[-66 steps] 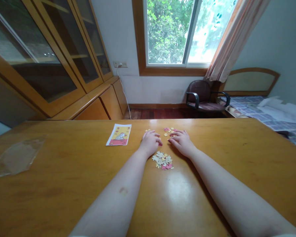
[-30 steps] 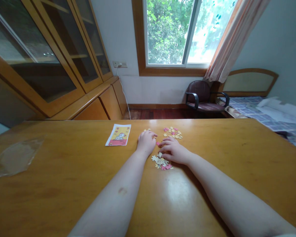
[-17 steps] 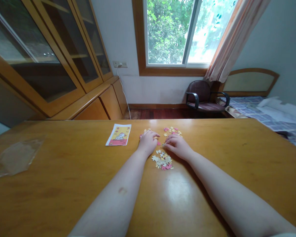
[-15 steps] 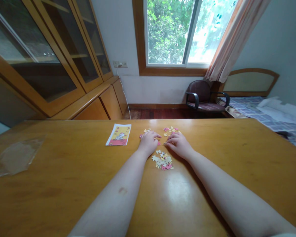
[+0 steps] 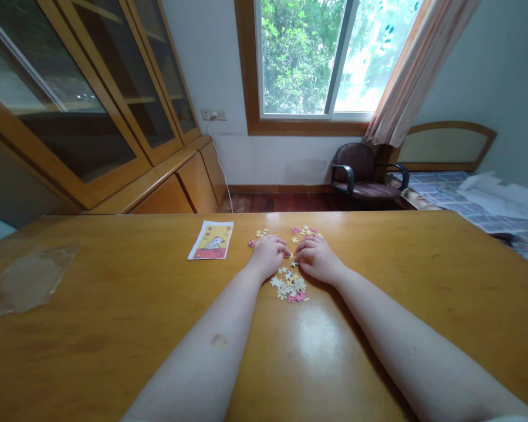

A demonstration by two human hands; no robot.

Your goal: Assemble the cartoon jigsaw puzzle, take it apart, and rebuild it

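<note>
Both my hands rest on a wooden table [image 5: 114, 328] among small jigsaw pieces. My left hand [image 5: 268, 254] lies knuckles up with its fingers curled, fingertips pressed to the table. My right hand [image 5: 317, 256] sits close beside it, fingers bent and pinched toward the left hand's fingertips; what lies between them is too small to name. A pile of cream, yellow and pink puzzle pieces [image 5: 290, 286] lies just in front of my wrists. More loose pieces [image 5: 305, 231] are scattered beyond my fingers. A printed picture card [image 5: 211, 240] lies to the left of my left hand.
A clear plastic bag [image 5: 24, 282] lies flat near the table's left edge. Beyond the table stand glass-door wooden cabinets [image 5: 83, 105], a dark armchair [image 5: 359, 173] under a window, and a bed [image 5: 479, 199] at the right.
My right hand went from the far pieces back to the near pile, then forward again beside my left hand. The two hands now sit closer together, fingertips nearly meeting.
</note>
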